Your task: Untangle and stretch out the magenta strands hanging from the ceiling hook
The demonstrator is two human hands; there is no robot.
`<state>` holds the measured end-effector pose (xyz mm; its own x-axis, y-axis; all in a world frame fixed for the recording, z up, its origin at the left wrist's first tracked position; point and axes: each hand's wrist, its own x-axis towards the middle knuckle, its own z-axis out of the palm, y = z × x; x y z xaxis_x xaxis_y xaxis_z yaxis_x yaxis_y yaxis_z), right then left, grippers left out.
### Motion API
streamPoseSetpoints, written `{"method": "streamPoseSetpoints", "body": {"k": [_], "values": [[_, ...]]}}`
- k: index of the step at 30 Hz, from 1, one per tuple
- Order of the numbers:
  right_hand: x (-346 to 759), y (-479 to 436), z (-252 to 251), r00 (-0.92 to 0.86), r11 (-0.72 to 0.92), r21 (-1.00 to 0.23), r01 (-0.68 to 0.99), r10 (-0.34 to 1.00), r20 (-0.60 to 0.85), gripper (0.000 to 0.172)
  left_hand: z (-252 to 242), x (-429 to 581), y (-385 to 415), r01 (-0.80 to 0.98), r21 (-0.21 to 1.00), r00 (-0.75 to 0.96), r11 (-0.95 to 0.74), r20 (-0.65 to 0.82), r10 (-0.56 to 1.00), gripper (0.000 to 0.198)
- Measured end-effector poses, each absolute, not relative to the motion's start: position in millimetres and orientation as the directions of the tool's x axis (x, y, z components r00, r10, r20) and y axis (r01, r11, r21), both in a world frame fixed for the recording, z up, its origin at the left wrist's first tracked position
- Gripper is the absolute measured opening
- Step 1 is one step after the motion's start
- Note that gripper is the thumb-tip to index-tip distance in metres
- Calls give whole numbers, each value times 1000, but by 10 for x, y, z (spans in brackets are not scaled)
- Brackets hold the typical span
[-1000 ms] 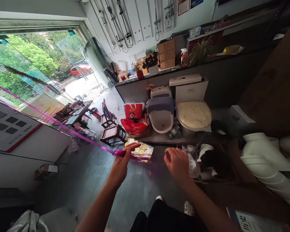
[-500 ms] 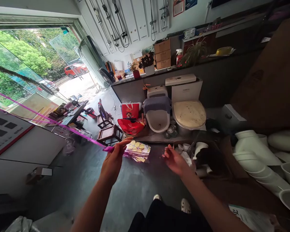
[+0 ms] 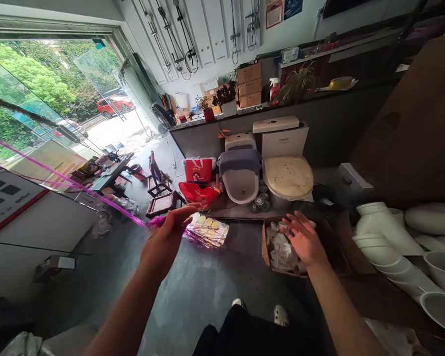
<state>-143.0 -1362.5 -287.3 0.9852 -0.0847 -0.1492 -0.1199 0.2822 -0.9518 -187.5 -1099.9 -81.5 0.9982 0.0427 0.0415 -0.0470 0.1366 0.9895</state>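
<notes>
My left hand (image 3: 165,240) is closed around a bundle of purple strands (image 3: 111,201). The strands stretch from it to the upper left, out of view. On the other side of the hand, purple threads run over a piece with pale yellow round patches (image 3: 207,227); whether it hangs or lies on the floor, I cannot tell. Over the box at the right, my right hand (image 3: 302,240) has its fingers spread and holds nothing. Below it, the cardboard box (image 3: 266,247) contains crumpled white material (image 3: 282,252).
White pipe fittings (image 3: 378,249) lie at the right. Ahead stand a squat pan with a grey cloth (image 3: 241,163), a toilet (image 3: 288,175) and red bags (image 3: 199,170). Wooden chairs (image 3: 163,203) stand by a work table (image 3: 113,173) near the open doorway.
My right hand has moved right, away from the left hand, and its fingers have spread. My left hand has shifted slightly left and down, still holding the purple strands.
</notes>
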Motion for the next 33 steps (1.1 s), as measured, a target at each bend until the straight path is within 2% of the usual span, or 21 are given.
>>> {"method": "streamPoseSetpoints", "body": {"k": [2, 4, 8, 11, 14, 17, 19, 21, 23, 24, 26, 30, 33], "values": [[-1491, -13506, -3081, 955, 266, -918, -294, 126, -269, 40, -713, -1853, -11043, -37, 993, 999, 110, 38, -13, 33], [-1546, -13187, -3188, 908, 204, -909, -363, 299, -295, 45, -611, -1835, -11055, -28, 997, 998, 71, 32, -56, 34], [-1539, -12331, -2942, 830, 258, -902, -346, 532, -167, 53, -423, -1814, -10987, -63, 998, 993, 8, 64, -97, 37], [-1497, -11954, -2616, 770, 315, -888, -336, 635, -66, 35, -256, -1800, -10916, -111, 994, 992, -2, 111, -59, 38], [-1518, -11963, -2545, 832, 354, -886, -301, 551, -62, 25, -71, -1787, -10845, -177, 984, 984, 14, 176, 34, 42], [-1561, -12248, -2686, 915, 370, -888, -273, 385, -120, 25, 34, -1777, -10746, -210, 976, 974, 52, 203, 105, 52], [-1573, -12462, -2746, 931, 391, -875, -285, 329, -157, 28, 31, -1767, -10683, -196, 977, 975, 80, 185, 125, 54], [-1575, -12589, -2721, 917, 480, -815, -325, 371, -147, 36, -7, -1750, -10644, -171, 980, 979, 103, 157, 130, 53], [-1575, -12576, -2641, 871, 561, -739, -373, 487, -70, 43, -40, -1732, -10635, -162, 980, 982, 115, 148, 120, 52], [-1577, -12518, -2598, 839, 565, -725, -394, 544, -31, 45, -45, -1725, -10639, -164, 980, 982, 117, 150, 114, 52], [-1590, -12334, -2537, 801, 491, -782, -384, 598, -17, 46, -29, -1716, -10654, -178, 978, 981, 113, 167, 104, 53], [-1643, -11968, -2512, 871, 393, -872, -293, 485, -74, 25, 62, -1739, -10681, -214, 972, 974, 97, 205, 97, 53], [-1685, -11823, -2457, 915, 409, -880, -239, 399, -63, 28, 113, -1787, -10711, -214, 972, 974, 101, 204, 97, 54]]}}
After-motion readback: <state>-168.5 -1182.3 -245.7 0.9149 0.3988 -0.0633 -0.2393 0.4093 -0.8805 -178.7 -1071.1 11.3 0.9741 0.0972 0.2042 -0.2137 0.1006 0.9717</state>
